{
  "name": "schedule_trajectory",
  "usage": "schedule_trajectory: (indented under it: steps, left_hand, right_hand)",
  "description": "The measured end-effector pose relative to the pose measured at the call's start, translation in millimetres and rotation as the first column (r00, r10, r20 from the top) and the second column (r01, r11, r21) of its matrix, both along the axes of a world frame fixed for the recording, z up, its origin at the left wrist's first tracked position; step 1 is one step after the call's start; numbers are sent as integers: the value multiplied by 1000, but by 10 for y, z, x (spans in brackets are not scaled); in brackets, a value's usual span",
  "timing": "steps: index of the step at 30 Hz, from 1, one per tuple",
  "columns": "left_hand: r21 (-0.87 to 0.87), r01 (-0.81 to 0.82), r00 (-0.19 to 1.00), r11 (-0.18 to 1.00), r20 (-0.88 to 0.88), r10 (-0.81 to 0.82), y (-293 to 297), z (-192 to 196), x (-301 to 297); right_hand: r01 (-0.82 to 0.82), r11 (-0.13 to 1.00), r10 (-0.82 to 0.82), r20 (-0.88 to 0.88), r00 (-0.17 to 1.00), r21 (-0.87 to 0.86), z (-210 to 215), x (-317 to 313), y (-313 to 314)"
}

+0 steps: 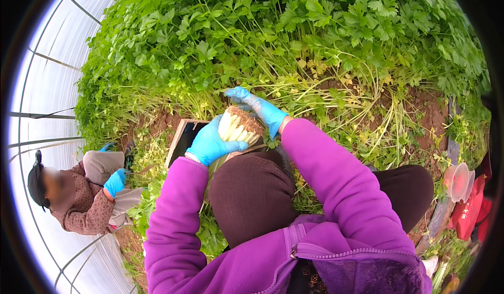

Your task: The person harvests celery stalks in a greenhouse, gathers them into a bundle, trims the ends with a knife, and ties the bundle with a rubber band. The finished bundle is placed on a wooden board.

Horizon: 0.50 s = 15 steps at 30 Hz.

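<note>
Head view
Setting: greenhouse tunnel with translucent plastic sheeting [47,84] stretched over thin curved hoops, along the left.
Ground: reddish-brown bare soil [430,115], crumbly, littered with yellowed stalks and loose leaves.
Crop bed: dense stand of leafy celery plants [273,26], bright green serrated leaves on thin pale stems, filling the upper half.
Held item: celery bunch [239,126], root end turned up; pale cream ribbed stalks packed tight, capped by a brown fibrous root mat; greens hang down out of sight behind the knee.
Position: bunch above the person's dark-clad knee, in front of the bed's edge, between both hands.
Left hand [212,143]: blue glove, fingers curled closed around the stalks from the left, gripping.
Right hand [260,108]: blue glove, fingers partly extended, resting over the root mat from above; no tool can be made out.
Clothing: purple fleece sleeves, zip front.
Nearby: dark flat board [181,136] just behind the left hand.
Co-worker [89,194]: crouched at left, brown patterned top, blue gloves.
Right edge: red and clear plastic containers [464,189].
</note>
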<state>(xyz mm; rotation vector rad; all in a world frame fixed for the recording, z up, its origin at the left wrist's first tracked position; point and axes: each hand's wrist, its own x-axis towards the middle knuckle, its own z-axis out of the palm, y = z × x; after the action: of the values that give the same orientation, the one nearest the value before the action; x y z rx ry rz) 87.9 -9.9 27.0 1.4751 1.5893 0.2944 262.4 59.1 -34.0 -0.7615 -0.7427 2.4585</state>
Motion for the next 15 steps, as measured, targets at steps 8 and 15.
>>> schedule_trajectory:
  steps: [8, 15]
  left_hand:
    - [-211, -40, 855, 977, 498, 143, 169, -134, -79]
    - [-132, -13, 936, 991, 346, 58, 199, -275, -177]
  right_hand:
    - [94, 979, -132, 211, 969, 179, -256, -351, -40]
    - [-118, 761, -329, 536, 777, 638, 268, 36, -7]
